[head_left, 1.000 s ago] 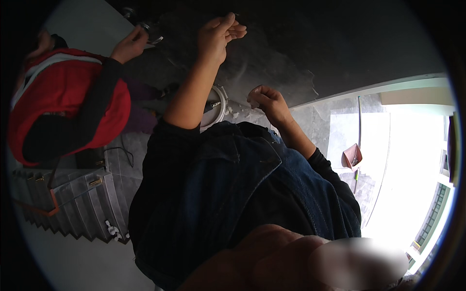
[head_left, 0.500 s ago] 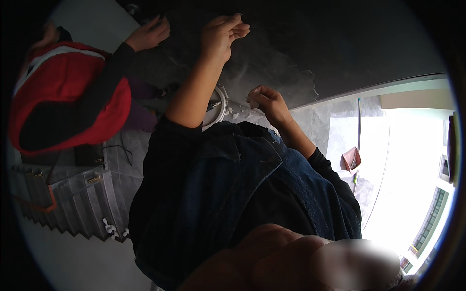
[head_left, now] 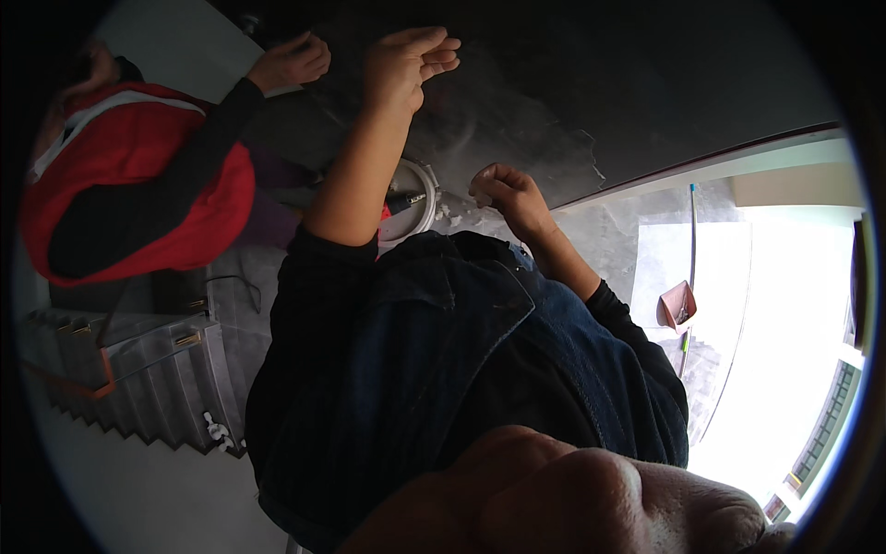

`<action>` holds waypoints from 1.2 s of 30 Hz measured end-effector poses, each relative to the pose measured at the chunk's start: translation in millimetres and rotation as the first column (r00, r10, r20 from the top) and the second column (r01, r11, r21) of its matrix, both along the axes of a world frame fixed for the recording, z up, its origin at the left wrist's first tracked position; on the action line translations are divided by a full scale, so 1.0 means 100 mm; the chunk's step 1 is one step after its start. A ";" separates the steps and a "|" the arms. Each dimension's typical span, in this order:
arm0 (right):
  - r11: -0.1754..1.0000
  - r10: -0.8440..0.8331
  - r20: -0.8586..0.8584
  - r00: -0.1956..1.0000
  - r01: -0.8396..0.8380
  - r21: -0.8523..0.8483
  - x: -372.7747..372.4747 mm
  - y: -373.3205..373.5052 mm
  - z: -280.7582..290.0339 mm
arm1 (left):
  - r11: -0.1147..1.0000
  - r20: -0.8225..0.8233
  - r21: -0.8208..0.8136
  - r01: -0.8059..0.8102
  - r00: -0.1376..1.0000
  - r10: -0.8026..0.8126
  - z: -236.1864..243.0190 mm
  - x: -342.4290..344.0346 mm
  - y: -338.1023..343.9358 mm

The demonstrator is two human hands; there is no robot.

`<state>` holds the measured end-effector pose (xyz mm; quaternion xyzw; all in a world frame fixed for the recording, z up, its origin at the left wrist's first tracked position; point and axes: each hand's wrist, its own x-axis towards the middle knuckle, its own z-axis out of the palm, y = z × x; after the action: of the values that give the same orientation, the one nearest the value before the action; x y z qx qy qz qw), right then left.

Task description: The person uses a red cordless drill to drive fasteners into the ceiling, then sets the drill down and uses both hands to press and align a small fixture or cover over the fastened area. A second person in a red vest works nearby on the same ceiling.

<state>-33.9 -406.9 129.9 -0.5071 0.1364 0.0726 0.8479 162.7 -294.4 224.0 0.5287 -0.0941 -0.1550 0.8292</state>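
High up against the dark wall [head_left: 517,83] is my left hand [head_left: 411,69], its fingers bent and pressed together. What they hold, if anything, is hidden. Lower and to the right, in front of my body, my right hand [head_left: 512,196] is closed in a pinch. A small pale piece [head_left: 480,192] shows at its fingertips, too small to name. Whitish smears and a jagged pale line mark the wall between and above the hands. Below my left forearm stands a white round bucket [head_left: 430,214] with a black-and-red tool [head_left: 406,198] inside.
At left a person in a red vest [head_left: 175,175] reaches one hand [head_left: 293,63] toward the wall. White scraps lie beside the bucket. A pinkish long-handled dustpan [head_left: 678,307] stands at right, near bright light. Stairs [head_left: 148,388] with a brown rail [head_left: 101,380] are lower left.
My left hand has shifted a little left and slightly down along the wall. My right hand stays in nearly the same place. More of the bucket and its tool shows.
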 end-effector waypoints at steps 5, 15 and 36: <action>0.999 0.018 0.031 0.999 -0.020 0.046 0.00 -0.01 -0.01 | 0.999 -0.067 -0.035 -0.007 0.998 0.004 0.06 0.00 0.00; 0.999 0.042 0.030 0.999 -0.042 -0.002 0.01 -0.03 0.03 | 0.991 -0.126 -0.114 -0.064 0.991 0.049 0.06 -0.05 -0.07; 0.999 0.035 0.023 0.999 -0.036 0.025 0.06 -0.01 0.03 | 0.999 0.003 0.002 -0.053 0.999 0.053 0.04 -0.06 0.02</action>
<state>-27.9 -407.9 132.6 -0.4995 0.1168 0.0836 0.8543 156.5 -292.4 228.1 0.5323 -0.0810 -0.1321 0.8323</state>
